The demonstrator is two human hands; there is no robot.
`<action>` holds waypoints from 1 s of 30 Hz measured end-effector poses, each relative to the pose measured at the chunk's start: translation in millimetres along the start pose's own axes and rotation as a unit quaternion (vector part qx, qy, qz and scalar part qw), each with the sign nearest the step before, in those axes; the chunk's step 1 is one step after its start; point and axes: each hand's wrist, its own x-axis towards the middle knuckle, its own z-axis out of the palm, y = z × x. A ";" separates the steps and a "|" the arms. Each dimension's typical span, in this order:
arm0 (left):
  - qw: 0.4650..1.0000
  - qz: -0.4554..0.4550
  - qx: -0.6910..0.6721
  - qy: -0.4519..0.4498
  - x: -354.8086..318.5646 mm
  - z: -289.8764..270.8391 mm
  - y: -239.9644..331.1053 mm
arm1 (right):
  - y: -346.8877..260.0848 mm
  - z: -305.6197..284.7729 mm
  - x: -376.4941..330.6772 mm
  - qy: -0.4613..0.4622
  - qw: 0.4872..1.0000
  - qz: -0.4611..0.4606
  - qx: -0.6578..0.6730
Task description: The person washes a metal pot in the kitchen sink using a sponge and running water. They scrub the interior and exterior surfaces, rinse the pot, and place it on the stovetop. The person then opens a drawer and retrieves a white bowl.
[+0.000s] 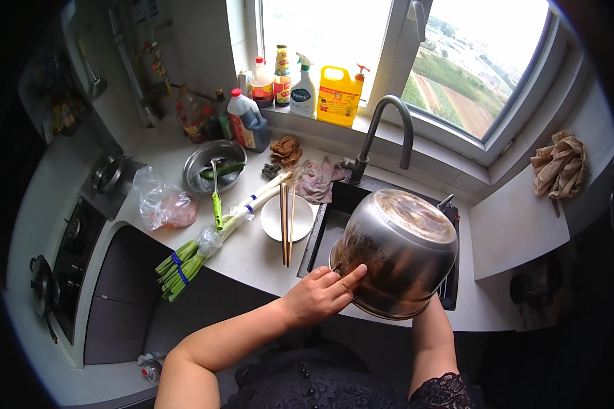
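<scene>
A large metal pot (402, 252), its bottom scorched brown, is tipped over the dark sink (331, 232), base facing up and away. My left hand (324, 293) grips it at the rim on its left side, index finger stretched along the wall. My right forearm (433, 337) goes up behind the pot's near edge, which hides the right hand and its fingers. Beside the sink, a white bowl (271, 217) has a pair of chopsticks (284, 235) lying across it. A curved grey faucet (406, 129) rises behind the sink.
Left of the bowl lie bundled green onions (179, 266), a plastic bag (158, 187) and a metal basin (192, 163) with a cucumber and a green-handled peeler. A pink rag (318, 180) lies behind. Bottles and a yellow jug (339, 95) line the windowsill. A cloth (559, 163) hangs right.
</scene>
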 end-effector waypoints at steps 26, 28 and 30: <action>0.999 -0.013 -0.016 0.038 16.5 16.1 5.9 | -27.3 28.6 10.0 -0.053 0.998 0.014 -0.005; 0.999 -0.031 -0.030 0.029 12.2 8.5 3.9 | -30.0 37.1 11.7 -0.063 0.998 0.011 -0.003; 0.997 -0.039 -0.041 0.050 9.8 5.7 0.8 | -32.5 45.1 4.8 -0.073 0.997 0.007 -0.005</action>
